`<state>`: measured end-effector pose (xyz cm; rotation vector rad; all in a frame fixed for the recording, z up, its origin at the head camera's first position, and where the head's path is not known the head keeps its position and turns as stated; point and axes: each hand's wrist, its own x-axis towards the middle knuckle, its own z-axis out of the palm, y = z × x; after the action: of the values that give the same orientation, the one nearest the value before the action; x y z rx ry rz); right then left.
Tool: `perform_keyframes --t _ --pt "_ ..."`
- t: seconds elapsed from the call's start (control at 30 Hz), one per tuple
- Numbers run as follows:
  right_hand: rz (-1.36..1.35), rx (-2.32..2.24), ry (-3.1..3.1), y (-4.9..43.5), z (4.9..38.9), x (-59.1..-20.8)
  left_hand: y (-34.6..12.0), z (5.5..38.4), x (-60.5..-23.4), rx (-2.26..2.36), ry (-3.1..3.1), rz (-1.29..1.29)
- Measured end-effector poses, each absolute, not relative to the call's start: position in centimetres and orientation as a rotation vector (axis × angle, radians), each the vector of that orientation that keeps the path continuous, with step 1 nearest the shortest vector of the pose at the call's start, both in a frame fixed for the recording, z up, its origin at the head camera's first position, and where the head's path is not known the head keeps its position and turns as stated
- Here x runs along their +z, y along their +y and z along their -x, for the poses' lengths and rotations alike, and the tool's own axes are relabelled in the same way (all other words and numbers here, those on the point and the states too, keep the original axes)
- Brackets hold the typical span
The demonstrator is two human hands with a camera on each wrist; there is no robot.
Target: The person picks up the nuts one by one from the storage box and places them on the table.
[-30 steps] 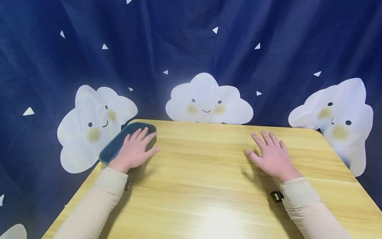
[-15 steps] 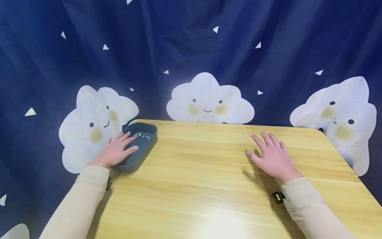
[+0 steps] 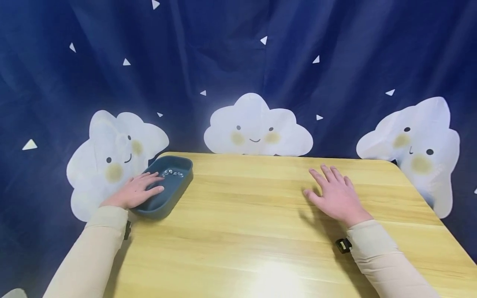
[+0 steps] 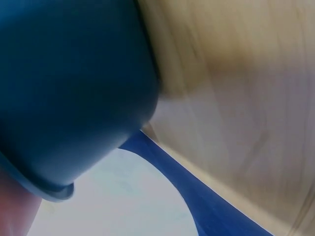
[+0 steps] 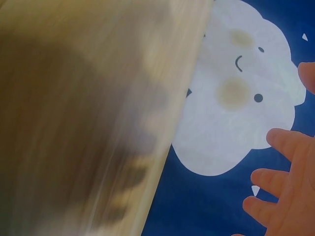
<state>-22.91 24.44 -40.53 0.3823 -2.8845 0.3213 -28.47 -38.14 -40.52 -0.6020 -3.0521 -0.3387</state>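
At the table's left edge sits a dark blue-green tray (image 3: 174,194) with rounded corners and raised walls. Inside it, towards the far end, lie several small shiny round pieces (image 3: 173,172), too small to identify. My left hand (image 3: 135,192) extends over the tray's left side, fingers straight and thumb spread, gripping nothing. The left wrist view is filled by the outer wall of the tray (image 4: 74,88), and a blurred bit of hand (image 4: 15,206) shows below its rim. To the right, my right hand (image 3: 337,196) hovers palm down over the wood with fingers spread, holding nothing.
The light wooden table (image 3: 238,223) has rounded far corners and a glare patch near the front. A dark blue curtain (image 3: 231,54) with white clouds (image 3: 257,124) hangs right behind it. A small black device (image 3: 343,245) is worn at the right wrist.
My left hand has moved left from above the middle of the tray to its left side, uncovering the shiny pieces inside. The right hand has stayed in place.
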Motion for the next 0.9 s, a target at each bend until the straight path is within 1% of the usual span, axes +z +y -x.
perform_keyframes --t 0.23,0.9 --pt "-0.384 0.319 -2.872 24.3 22.7 -40.4 -39.1 29.1 -41.2 -0.381 -3.061 0.63" --pt "-0.41 0.337 -2.834 23.9 23.0 -40.3 -38.6 29.8 -40.3 -0.455 -3.101 0.599"
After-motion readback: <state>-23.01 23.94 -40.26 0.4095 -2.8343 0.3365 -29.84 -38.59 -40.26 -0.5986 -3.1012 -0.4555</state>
